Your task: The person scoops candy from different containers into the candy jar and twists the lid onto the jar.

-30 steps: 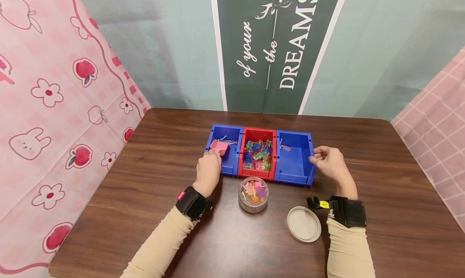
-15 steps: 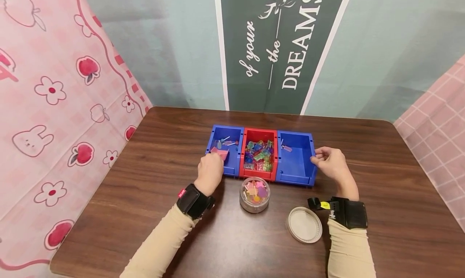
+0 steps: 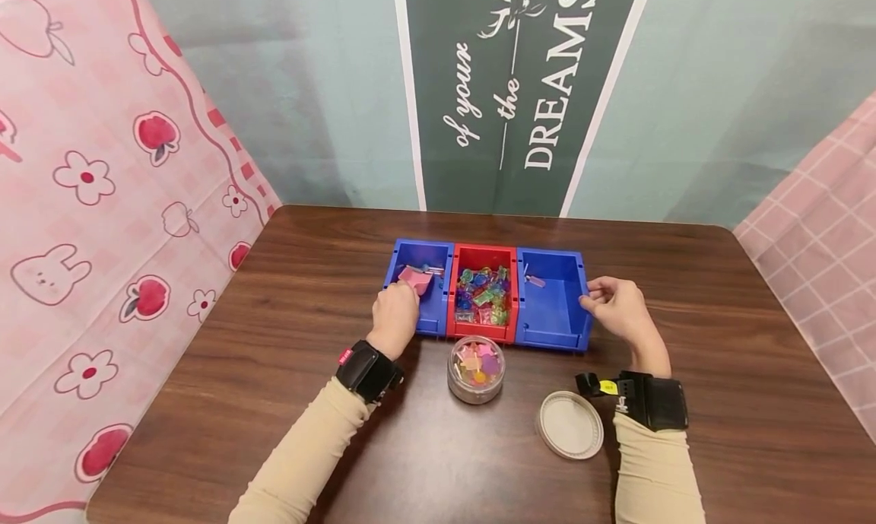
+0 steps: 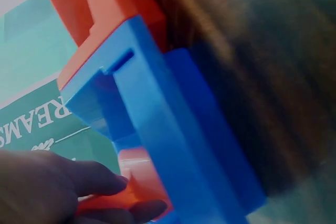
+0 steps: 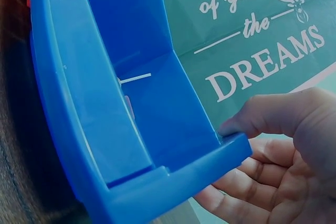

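My left hand grips a pink scoop by its handle, with the scoop's head inside the left blue bin. Small stick-like pieces lie beside the scoop in that bin. In the left wrist view, the scoop shows behind the bin's front wall. Thumb and fingers of my right hand pinch the outer wall of the right blue bin. A small pink piece with a white stick lies in this bin. Between them, the red bin holds many colourful translucent pieces.
A clear round jar with colourful pieces stands in front of the red bin. Its round lid lies flat to the right, near my right wrist. The three bins sit joined in a row on the brown wooden table.
The pink scoop dips and tilts in the left blue bin, then comes up slightly toward the bin's back, near the stick pieces. My right hand stays on its bin.
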Available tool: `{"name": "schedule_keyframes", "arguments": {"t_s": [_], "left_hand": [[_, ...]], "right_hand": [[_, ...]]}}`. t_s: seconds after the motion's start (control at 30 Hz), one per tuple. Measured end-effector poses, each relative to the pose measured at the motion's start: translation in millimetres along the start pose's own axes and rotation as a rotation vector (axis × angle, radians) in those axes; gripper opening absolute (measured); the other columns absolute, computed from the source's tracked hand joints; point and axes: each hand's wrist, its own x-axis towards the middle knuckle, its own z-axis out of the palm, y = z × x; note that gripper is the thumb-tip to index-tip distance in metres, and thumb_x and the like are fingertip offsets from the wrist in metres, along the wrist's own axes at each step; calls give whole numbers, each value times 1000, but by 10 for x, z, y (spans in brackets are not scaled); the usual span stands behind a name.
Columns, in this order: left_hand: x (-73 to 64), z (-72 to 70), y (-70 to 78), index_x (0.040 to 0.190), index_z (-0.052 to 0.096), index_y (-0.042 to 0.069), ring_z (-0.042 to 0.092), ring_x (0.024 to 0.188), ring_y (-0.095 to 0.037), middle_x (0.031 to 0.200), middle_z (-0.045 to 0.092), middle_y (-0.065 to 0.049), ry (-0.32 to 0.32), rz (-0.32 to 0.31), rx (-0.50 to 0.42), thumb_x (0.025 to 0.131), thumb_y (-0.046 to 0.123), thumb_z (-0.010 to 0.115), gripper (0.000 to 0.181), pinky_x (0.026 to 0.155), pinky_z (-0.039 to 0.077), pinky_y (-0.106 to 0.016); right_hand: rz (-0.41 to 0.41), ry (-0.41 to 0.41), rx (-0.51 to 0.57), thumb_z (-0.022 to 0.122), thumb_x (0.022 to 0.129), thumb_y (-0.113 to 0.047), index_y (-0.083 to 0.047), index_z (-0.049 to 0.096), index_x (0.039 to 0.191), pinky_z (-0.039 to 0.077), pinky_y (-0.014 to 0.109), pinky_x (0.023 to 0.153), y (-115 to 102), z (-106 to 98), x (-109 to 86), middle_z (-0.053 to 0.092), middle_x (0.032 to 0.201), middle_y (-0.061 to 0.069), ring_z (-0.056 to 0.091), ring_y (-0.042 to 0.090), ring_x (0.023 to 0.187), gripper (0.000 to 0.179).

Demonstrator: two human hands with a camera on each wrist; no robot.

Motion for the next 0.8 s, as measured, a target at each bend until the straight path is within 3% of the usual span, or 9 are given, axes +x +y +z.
{"name": "schedule_keyframes", "arguments": {"t_s": [0.2,0.37,0.63,0.8], "left_hand": [[20,4,39,81,65,-7,70,71,-38,77,70,-23,-4,-26,-7,90,8,55,20,60,58,-47],[7,113,-16,87,61,-5,70,71,-38,78,68,-21,39,10,28,94,15,57,21,60,58,-45],[12,162,-123,94,59,-3,68,72,-37,83,67,-19,-29,90,41,97,22,54,26,63,57,-45],[20,152,-158,95,58,-2,69,74,-38,84,67,-18,-61,107,40,97,23,54,24,62,56,-45]], "right_hand": [[8,-3,-3,67,83,-4,15,63,101,44,13,56,-4,-4,5,67,82,21,48,-6,60,27],[10,-12,2,67,83,-4,15,62,102,44,13,56,-27,0,2,67,83,21,48,-6,61,27],[13,-9,-11,66,84,-4,16,62,103,44,12,57,-25,4,9,67,85,24,49,-4,63,28],[15,-14,-10,66,84,-4,16,62,103,44,13,56,-6,15,13,68,84,23,49,-6,61,29]]}}
